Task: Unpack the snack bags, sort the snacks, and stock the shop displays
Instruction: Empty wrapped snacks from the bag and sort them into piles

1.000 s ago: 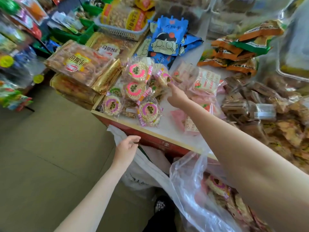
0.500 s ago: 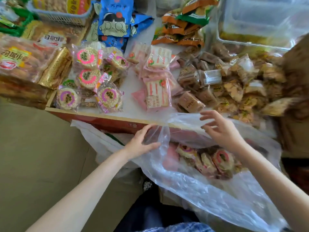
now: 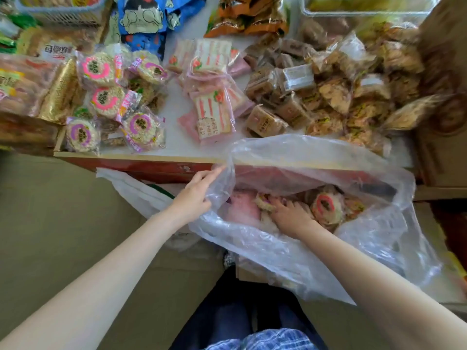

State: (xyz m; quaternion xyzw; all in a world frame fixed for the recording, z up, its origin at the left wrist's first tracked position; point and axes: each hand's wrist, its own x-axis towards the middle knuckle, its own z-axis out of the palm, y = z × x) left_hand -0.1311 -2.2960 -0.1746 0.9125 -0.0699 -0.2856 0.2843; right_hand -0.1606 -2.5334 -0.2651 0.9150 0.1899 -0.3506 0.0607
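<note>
A large clear plastic bag (image 3: 298,251) of wrapped snacks hangs below the display table's front edge (image 3: 141,157). My left hand (image 3: 195,195) grips the bag's rim and holds it open. Inside the bag my right hand (image 3: 288,214) curls its fingers round a small wrapped snack (image 3: 264,202). A round rice cake with a pink ring (image 3: 326,204) lies in the bag just right of that hand. On the table sit sorted piles: round rice cakes (image 3: 111,97), pink-striped packets (image 3: 212,107) and brown wrapped cakes (image 3: 285,97).
Gold-wrapped boxes (image 3: 58,94) stand at the table's left. Blue cartoon bags (image 3: 144,18) and orange bags (image 3: 247,16) lie at the back. A heap of crispy snacks (image 3: 353,97) fills the right. A white bag (image 3: 131,188) hangs under the table. A brown box (image 3: 444,147) stands at far right.
My right hand came back from the table and went down into the clear bag onto a snack. My left hand moved to the bag's rim and took hold of it.
</note>
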